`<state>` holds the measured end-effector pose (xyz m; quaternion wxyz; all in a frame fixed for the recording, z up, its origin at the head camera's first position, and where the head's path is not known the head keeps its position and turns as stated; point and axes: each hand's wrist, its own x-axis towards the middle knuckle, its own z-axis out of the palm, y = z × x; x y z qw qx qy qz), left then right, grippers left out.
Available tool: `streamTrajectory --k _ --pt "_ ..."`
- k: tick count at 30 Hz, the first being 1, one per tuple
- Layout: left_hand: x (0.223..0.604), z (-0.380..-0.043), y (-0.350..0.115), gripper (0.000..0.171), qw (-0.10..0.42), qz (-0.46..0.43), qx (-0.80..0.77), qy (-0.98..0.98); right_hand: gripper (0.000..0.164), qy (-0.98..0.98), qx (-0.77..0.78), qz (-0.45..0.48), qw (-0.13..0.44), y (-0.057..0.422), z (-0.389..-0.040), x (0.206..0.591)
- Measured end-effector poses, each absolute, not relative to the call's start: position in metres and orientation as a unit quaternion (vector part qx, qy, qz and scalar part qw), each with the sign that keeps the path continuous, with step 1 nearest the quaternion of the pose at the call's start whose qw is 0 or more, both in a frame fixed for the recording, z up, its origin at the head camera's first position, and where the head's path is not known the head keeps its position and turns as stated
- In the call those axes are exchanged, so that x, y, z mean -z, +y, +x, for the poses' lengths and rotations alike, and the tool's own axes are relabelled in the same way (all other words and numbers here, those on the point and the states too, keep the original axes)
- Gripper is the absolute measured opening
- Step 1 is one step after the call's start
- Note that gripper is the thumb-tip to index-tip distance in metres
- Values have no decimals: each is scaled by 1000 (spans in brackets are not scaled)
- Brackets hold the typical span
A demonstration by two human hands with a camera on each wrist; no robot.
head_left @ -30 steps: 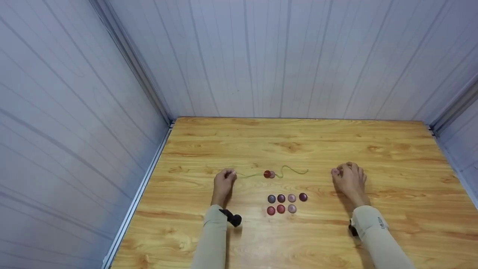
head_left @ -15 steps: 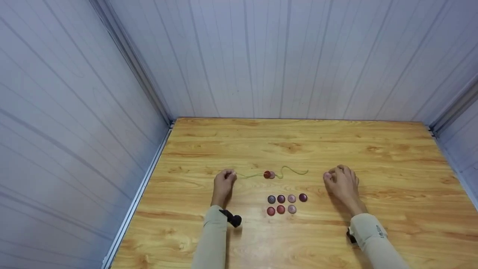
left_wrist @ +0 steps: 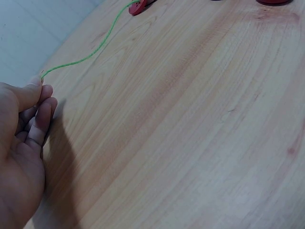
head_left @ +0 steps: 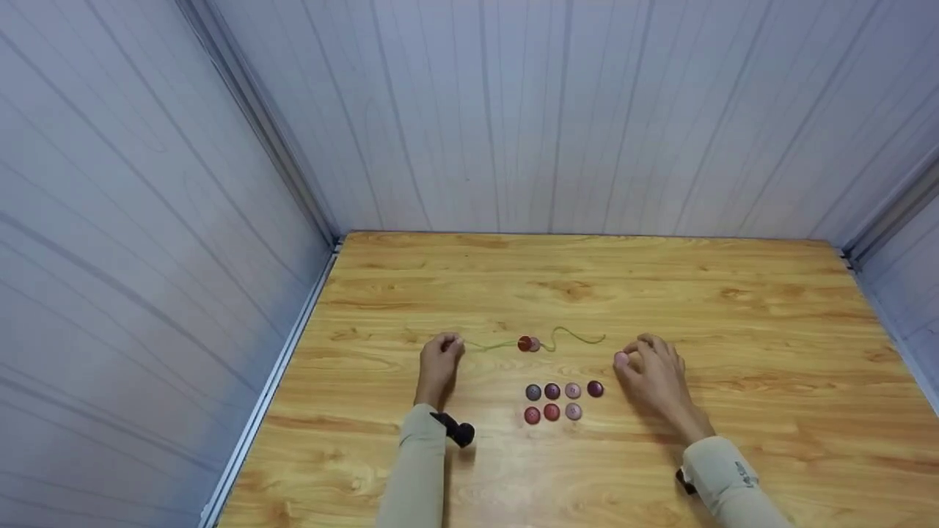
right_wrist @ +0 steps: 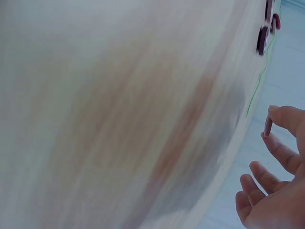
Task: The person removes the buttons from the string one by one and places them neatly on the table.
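Between thumb and forefinger my left hand [head_left: 439,363] pinches one end of a green string [left_wrist: 90,55]. The string runs right through a red button [head_left: 524,343], which overlaps a pink button [head_left: 535,344], and then curves to a loose end. My right hand [head_left: 656,378] holds another pink button [head_left: 621,360] by its edges between thumb and forefinger, right of that loose end. In the right wrist view this button [right_wrist: 268,125] appears edge-on, with the other fingers loosely curled below it.
Nearer me, several loose buttons lie in two rows, among them a grey one [head_left: 533,392], a dark purple one [head_left: 595,389] and a red one [head_left: 532,416]. They rest on a wooden table [head_left: 513,477] with pale panel walls [head_left: 440,110] at its back and sides.
My right hand has moved left and slightly nearer me with the pink button, toward the string's loose end. The left hand, the string and the buttons on the table have stayed put.
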<state>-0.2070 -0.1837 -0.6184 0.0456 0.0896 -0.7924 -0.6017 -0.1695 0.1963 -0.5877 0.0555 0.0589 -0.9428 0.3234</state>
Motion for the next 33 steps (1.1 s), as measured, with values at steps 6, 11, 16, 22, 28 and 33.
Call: streamTrajectory --k 6,11,16,22,28,33 --pt "618 -207 -183 12 39 99 606 -789 25 -944 -318 73 54 187 -160 588" --pt "619 -207 -182 11 40 101 609 -786 22 -940 -324 95 51 181 -151 588" --pt "619 -207 -183 13 42 96 605 -789 18 -940 -312 131 50 176 -142 588" --pt "617 -205 -185 16 42 80 599 -796 18 -936 -309 163 38 173 -134 588" --pt "618 -206 -185 14 38 90 605 -790 17 -939 -302 164 25 173 -128 590" --pt "619 -206 -185 16 39 87 605 -790 18 -944 -285 166 15 172 -126 592"
